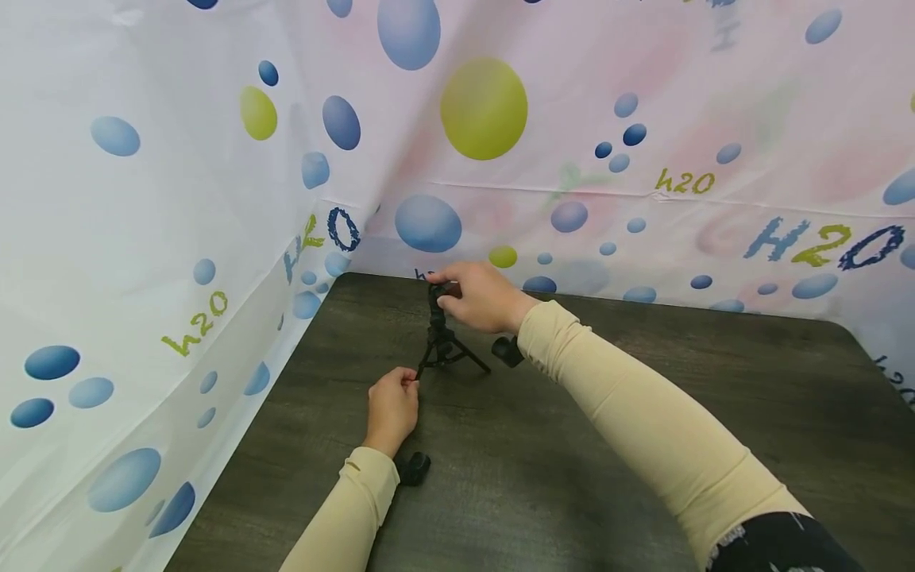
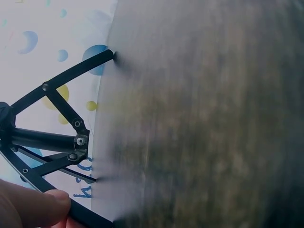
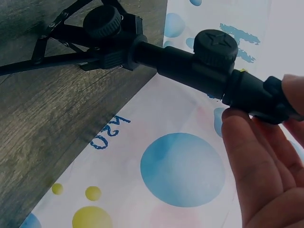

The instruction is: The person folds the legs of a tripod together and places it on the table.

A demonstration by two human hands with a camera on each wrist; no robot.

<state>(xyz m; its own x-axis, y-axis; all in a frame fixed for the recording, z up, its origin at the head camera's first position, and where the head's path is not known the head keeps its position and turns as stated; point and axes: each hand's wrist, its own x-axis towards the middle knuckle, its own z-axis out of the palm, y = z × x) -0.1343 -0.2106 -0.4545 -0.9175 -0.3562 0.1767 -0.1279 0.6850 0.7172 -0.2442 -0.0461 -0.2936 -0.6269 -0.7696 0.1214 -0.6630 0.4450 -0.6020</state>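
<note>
A small black tripod point(image 1: 438, 326) stands on the dark wooden table with its legs spread. My right hand point(image 1: 486, 295) holds its top, thumb and fingers around the head point(image 3: 270, 97) in the right wrist view. Below that grip, the column carries a round knob point(image 3: 216, 47) with a star on it. Low on the near left side, my left hand point(image 1: 393, 409) pinches one leg point(image 2: 88, 213) between thumb and finger. Braces join the legs to the central tube point(image 2: 42, 139) in the left wrist view.
The dark table point(image 1: 572, 445) meets a white sheet point(image 1: 643, 262) printed with blue and green dots and H2O lettering at its back and left. Black wrist cameras show beside my left wrist point(image 1: 415, 469) and right wrist point(image 1: 507, 351).
</note>
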